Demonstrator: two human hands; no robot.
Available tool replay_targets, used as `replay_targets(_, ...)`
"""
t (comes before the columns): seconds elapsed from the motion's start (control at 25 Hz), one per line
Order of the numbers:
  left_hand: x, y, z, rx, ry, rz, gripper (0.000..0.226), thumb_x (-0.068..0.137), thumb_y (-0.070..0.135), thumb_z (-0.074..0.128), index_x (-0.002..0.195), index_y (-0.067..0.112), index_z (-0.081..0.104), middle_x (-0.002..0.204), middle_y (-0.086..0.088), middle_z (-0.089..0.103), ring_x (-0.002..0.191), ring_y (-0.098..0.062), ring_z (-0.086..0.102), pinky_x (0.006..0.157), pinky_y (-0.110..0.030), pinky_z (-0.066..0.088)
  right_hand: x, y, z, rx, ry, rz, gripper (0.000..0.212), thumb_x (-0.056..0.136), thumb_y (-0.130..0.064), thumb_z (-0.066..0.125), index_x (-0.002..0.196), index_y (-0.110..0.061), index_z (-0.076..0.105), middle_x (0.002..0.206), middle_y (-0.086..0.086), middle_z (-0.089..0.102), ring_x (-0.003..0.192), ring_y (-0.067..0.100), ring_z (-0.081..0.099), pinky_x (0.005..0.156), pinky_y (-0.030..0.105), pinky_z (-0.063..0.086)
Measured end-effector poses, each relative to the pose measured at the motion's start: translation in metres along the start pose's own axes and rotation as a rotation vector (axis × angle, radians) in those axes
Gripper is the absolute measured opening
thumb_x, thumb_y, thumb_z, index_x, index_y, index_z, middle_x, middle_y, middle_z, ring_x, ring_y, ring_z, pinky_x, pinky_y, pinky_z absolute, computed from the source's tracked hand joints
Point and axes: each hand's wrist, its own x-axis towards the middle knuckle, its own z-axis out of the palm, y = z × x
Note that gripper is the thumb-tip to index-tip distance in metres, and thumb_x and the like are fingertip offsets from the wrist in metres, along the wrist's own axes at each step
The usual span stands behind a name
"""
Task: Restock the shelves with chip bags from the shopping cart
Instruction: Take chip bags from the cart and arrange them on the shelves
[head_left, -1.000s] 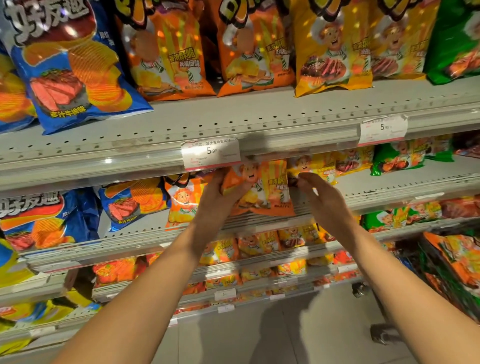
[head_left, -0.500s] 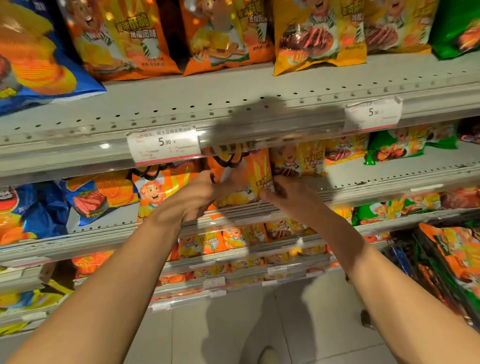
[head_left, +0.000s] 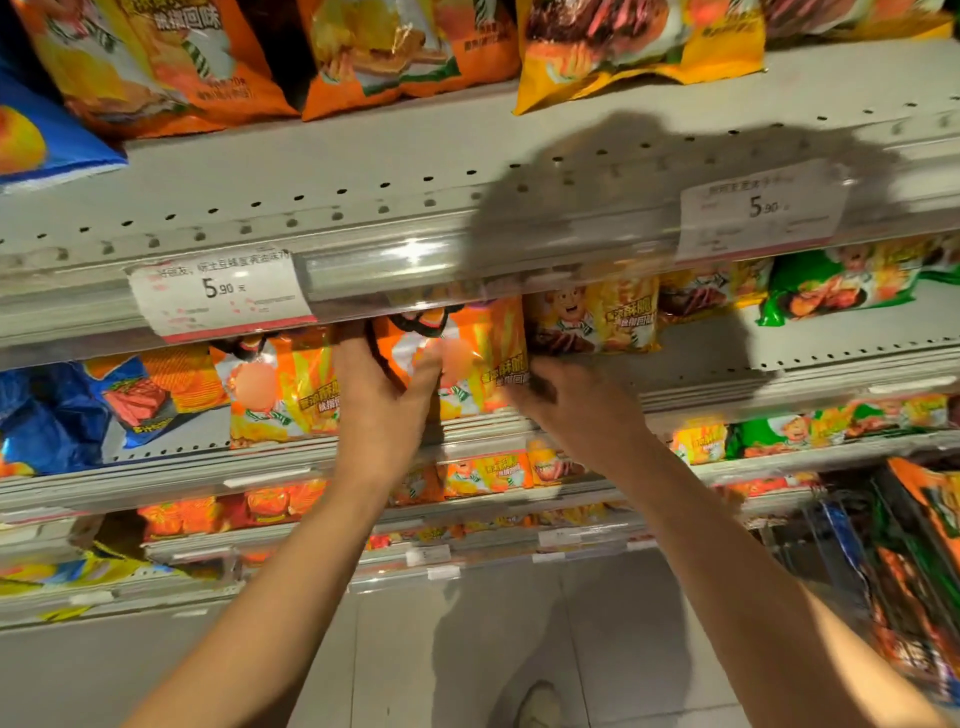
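Here, mid-frame: left hand (head_left: 382, 402) and right hand (head_left: 574, 410), fingers curled, clamp orange chip bag (head_left: 467, 358) on second shelf (head_left: 779, 358).

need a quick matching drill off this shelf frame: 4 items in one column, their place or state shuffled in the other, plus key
Items
1. left hand
2. green bag
3. blue bag
4. left price tag

Places/states
A. far left of the second shelf
B. on the upper shelf's front rail
C. grips the orange bag
D. right end of the second shelf, past the yellow bag

Pairs: 1-C, 2-D, 3-A, 4-B
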Motion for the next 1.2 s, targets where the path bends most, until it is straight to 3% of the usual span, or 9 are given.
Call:
replay_targets(0.08,-0.024,-0.001,0.001,0.225,0.110,0.257,0.058,0.097,0.039,0.065,0.143,0.013,0.042,0.132,-0.008,0.039,0.126,-0.019,0.039,0.110,-0.036,0.038,-0.001,0.000,0.001,-0.022,0.029,-0.014,0.045,0.096,-0.066,0.045,0.114,-0.031,0.066,0.095,-0.004,0.070,0.090,0.022,0.066,0.074,0.034,0.052)
replay_targets(0.2,-0.041,-0.006,0.010,0.456,-0.015,0.519,0.053,0.101,0.025,0.058,0.151,0.016,0.044,0.155,-0.014,0.029,0.148,-0.033,0.026,0.118,-0.049,0.033,-0.002,-0.002,0.000,-0.053,0.046,-0.024,0.043,0.097,-0.064,0.044,0.115,-0.031,0.065,0.095,-0.002,0.071,0.089,0.023,0.065,0.075,0.035,0.052)
replay_targets(0.4,-0.042,-0.010,0.006,0.683,-0.348,0.392,0.078,0.098,0.054,0.048,0.161,0.023,0.016,0.169,-0.014,-0.001,0.156,-0.032,-0.009,0.124,-0.052,0.020,-0.002,-0.001,0.005,-0.060,0.076,-0.063,0.041,0.098,-0.061,0.046,0.099,-0.023,0.061,0.082,-0.003,0.065,0.080,0.023,0.065,0.070,0.037,0.053)
replay_targets(0.52,-0.034,0.004,-0.001,0.754,-0.469,0.310,0.092,0.092,0.066,0.050,0.162,0.028,0.006,0.169,-0.009,-0.013,0.155,-0.028,-0.017,0.125,-0.051,0.017,-0.001,0.000,0.007,-0.115,0.074,-0.058,0.040,0.098,-0.058,0.050,0.107,-0.022,0.064,0.091,-0.001,0.068,0.090,0.027,0.067,0.072,0.035,0.050)
replay_targets(0.6,-0.037,0.020,-0.006,0.758,-0.443,0.240,0.092,0.090,0.069,0.050,0.162,0.029,0.009,0.170,-0.006,-0.008,0.156,-0.028,-0.013,0.126,-0.052,0.013,-0.007,0.002,0.003,0.057,0.098,-0.105,0.038,0.098,-0.045,0.059,0.123,-0.017,0.065,0.104,0.007,0.071,0.101,0.032,0.065,0.080,0.037,0.050)
replay_targets(0.76,-0.088,0.045,-0.007,0.645,-0.281,0.385,0.081,0.093,0.057,0.059,0.159,0.021,0.029,0.167,-0.013,0.015,0.156,-0.035,0.004,0.125,-0.050,0.016,-0.063,0.029,-0.014,0.320,0.370,-0.280,0.037,0.088,-0.021,0.063,0.123,-0.011,0.067,0.102,0.005,0.065,0.103,0.024,0.059,0.095,0.040,0.047)
replay_targets(1.0,-0.188,0.085,0.074,0.451,-0.432,0.356,0.073,0.093,0.046,0.066,0.154,0.019,0.038,0.165,-0.014,0.021,0.154,-0.032,0.014,0.125,-0.040,0.016,-0.207,0.136,-0.040,0.222,0.162,0.045,0.047,0.095,-0.023,0.065,0.140,-0.018,0.053,0.125,0.007,0.060,0.117,0.024,0.057,0.101,0.036,0.044)
replay_targets(1.12,-0.223,0.115,0.123,0.364,-0.565,0.394,0.065,0.092,0.040,0.069,0.150,0.019,0.046,0.159,-0.012,0.031,0.149,-0.029,0.025,0.119,-0.032,0.020,-0.272,0.193,-0.064,0.261,0.152,0.222,0.049,0.094,-0.022,0.065,0.141,-0.013,0.053,0.131,0.010,0.061,0.121,0.027,0.057,0.103,0.040,0.045)
replay_targets(1.2,-0.235,0.140,0.157,0.369,-0.662,0.434,0.061,0.090,0.028,0.075,0.145,0.014,0.051,0.154,-0.015,0.039,0.145,-0.032,0.034,0.116,-0.034,0.027,-0.308,0.234,-0.082,0.276,0.164,0.336,0.054,0.094,-0.025,0.066,0.145,-0.015,0.049,0.134,0.009,0.060,0.124,0.023,0.056,0.104,0.031,0.043)
